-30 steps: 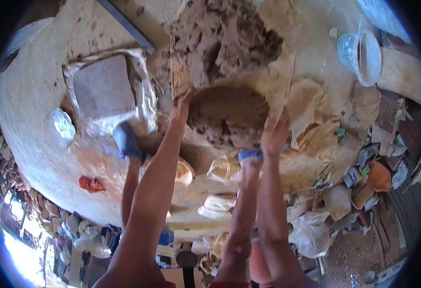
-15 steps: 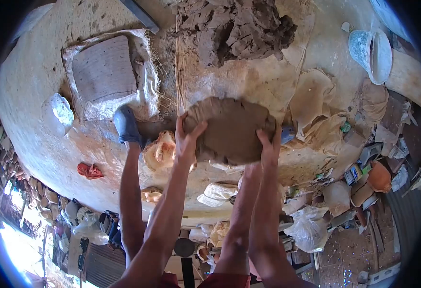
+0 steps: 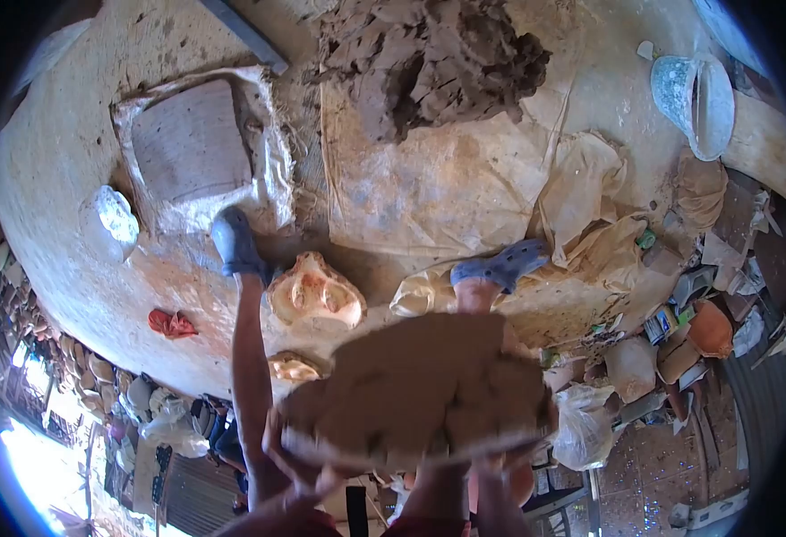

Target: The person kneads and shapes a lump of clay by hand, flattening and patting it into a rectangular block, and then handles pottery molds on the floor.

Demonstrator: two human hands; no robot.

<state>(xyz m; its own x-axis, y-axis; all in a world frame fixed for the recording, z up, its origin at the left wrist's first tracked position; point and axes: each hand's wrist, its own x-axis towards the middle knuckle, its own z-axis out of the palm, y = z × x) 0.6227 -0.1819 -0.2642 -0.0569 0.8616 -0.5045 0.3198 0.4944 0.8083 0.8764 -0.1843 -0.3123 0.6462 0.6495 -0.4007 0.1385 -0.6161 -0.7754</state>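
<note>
A large brown clay slab (image 3: 420, 389) with a cracked, ragged edge is raised close to the body, over the legs. My left hand (image 3: 294, 461) grips its left end from beneath, the fingers partly hidden by the clay. At the lower right edge my right hand (image 3: 505, 465) supports it, mostly hidden and dim. A pale cloth (image 3: 429, 183) lies on the floor in front, with a heap of torn clay (image 3: 429, 67) at its far end.
A flat clay block (image 3: 192, 143) lies on sheeting at the left. Blue shoes (image 3: 239, 243) are on the feet. Between them sits a pale mould (image 3: 314, 294). A bucket (image 3: 696, 106) lies at the far right, a red cloth (image 3: 171, 324) at the left.
Both hands have lifted the clay slab off the cloth and brought it back toward the body. The cloth beneath is now exposed, and the slab's cracked side shows.
</note>
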